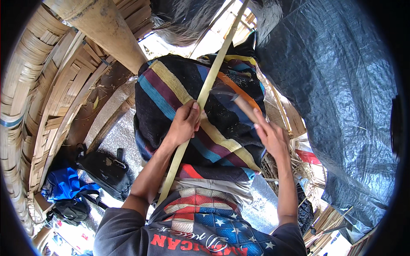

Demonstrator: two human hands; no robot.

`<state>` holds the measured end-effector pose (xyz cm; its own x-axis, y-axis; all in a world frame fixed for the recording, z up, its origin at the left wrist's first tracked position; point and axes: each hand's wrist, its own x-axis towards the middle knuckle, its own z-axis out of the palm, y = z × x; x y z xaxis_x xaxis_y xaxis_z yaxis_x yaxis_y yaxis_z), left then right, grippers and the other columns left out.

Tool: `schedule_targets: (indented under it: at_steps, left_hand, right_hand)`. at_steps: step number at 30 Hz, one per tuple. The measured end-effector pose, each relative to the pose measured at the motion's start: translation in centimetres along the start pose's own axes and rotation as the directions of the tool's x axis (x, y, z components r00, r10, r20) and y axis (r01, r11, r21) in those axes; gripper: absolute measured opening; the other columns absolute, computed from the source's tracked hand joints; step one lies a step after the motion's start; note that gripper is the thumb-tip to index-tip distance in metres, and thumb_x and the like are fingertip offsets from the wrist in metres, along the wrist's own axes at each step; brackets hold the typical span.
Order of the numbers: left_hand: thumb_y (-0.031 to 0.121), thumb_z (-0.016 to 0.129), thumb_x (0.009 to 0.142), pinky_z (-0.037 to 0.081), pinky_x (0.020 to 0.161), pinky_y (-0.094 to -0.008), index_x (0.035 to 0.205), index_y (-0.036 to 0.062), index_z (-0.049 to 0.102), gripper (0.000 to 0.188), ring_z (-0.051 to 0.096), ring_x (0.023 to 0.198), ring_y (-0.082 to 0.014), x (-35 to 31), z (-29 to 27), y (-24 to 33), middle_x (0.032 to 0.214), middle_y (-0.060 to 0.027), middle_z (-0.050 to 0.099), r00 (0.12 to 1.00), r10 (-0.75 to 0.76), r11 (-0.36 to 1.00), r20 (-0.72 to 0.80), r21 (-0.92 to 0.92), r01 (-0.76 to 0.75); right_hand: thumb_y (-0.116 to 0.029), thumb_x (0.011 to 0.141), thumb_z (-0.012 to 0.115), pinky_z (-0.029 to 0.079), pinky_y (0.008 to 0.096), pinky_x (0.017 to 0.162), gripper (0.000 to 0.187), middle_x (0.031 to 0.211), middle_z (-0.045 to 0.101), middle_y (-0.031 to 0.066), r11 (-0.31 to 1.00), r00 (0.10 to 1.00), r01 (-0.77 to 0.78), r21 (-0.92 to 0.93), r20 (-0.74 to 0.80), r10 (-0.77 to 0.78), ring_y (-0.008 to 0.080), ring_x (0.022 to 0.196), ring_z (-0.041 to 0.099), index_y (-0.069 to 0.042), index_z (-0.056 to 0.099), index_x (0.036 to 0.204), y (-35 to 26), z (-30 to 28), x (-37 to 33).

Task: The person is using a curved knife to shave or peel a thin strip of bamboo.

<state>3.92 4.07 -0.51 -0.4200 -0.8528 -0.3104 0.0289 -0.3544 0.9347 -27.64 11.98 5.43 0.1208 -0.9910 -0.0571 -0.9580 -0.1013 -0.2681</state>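
Observation:
A long, pale bamboo strip (pixel 216 66) runs slantwise from the top of the view down past my waist on the left. My left hand (pixel 185 122) is closed around it near the middle, thumb uppermost. In my right hand (pixel 273 136) is a knife (pixel 245 109) with a round wooden handle, its index finger stretched along the handle. The dark blade points left toward the strip; I cannot tell whether it touches. Beneath both hands, a black cloth (pixel 164 112) with yellow, maroon, blue and orange stripes covers my lap, with small pale shavings on it.
Woven bamboo wall (pixel 55 102) curves along the left, with a thick bamboo pole (pixel 104 32) at upper left. A dark tarpaulin (pixel 329 85) hangs on the right. Lower left lie a black bag (pixel 104 168) and a blue bag (pixel 66 183). Split bamboo pieces (pixel 326 224) lie lower right.

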Motion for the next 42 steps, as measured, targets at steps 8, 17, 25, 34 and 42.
schedule_targets:
  at_steps: [8,17,25,34,42]
  left_hand:
    - [0.031,0.039,0.114,0.038,0.042,-0.0261,0.096,0.0019,0.055,0.038,0.045,0.046,-0.0096,0.4,0.2,-0.7,0.062,-0.002,0.049,0.998,-0.041,0.998,-0.04,-0.055,0.039]
    - [0.032,0.036,0.115,0.038,0.041,-0.0267,0.102,0.0005,0.053,0.039,0.043,0.045,-0.0107,0.1,0.4,0.1,0.061,-0.0011,0.046,0.999,-0.006,0.985,0.043,-0.17,0.013]
    - [0.037,0.035,0.115,0.036,0.04,-0.0267,0.101,0.0021,0.052,0.041,0.041,0.042,-0.0109,-0.3,0.3,0.0,0.06,-0.0025,0.047,0.994,-0.001,0.974,0.109,-0.225,0.026]
    - [0.034,0.036,0.115,0.035,0.039,-0.0259,0.1,0.0016,0.052,0.039,0.04,0.042,-0.0093,-1.1,1.4,0.7,0.059,0.0016,0.042,0.991,-0.062,0.988,0.115,-0.135,0.078]
    - [0.031,0.037,0.115,0.037,0.04,-0.0253,0.103,-0.0037,0.055,0.041,0.041,0.045,-0.0101,0.3,0.2,0.2,0.059,0.0013,0.041,0.998,-0.027,0.952,0.058,-0.304,0.043]
  right_hand:
    - [-0.033,0.108,0.051,0.051,0.0549,0.067,0.051,0.1,0.072,0.0272,0.972,0.942,-0.202,0.12,-0.247,0.227,0.0464,0.078,0.07,-0.027,0.044,0.158,3.1,-0.5,-2.4]
    - [-0.028,0.099,0.069,0.053,0.0457,0.056,0.055,0.07,0.058,0.0093,0.986,0.998,0.025,0.167,-0.066,-0.015,0.0299,0.057,0.063,-0.031,0.054,0.152,-5.7,2.9,-3.4]
    - [-0.03,0.098,0.07,0.053,0.0438,0.055,0.057,0.071,0.06,0.009,0.996,0.984,0.088,0.022,-0.159,-0.083,0.0296,0.058,0.065,-0.033,0.053,0.152,-4.2,2.6,-1.7]
    - [-0.032,0.111,0.045,0.048,0.0439,0.108,0.048,0.144,0.06,0.0245,0.843,0.653,-0.47,0.264,-0.538,0.533,0.0398,0.13,0.061,-0.012,0.046,0.156,8.3,-0.8,0.8]
    - [-0.025,0.102,0.066,0.056,0.0458,0.067,0.053,0.089,0.072,0.0167,0.974,0.979,0.008,0.225,-0.198,0.038,0.0337,0.074,0.072,-0.022,0.052,0.153,-3.9,2.2,-1.3]
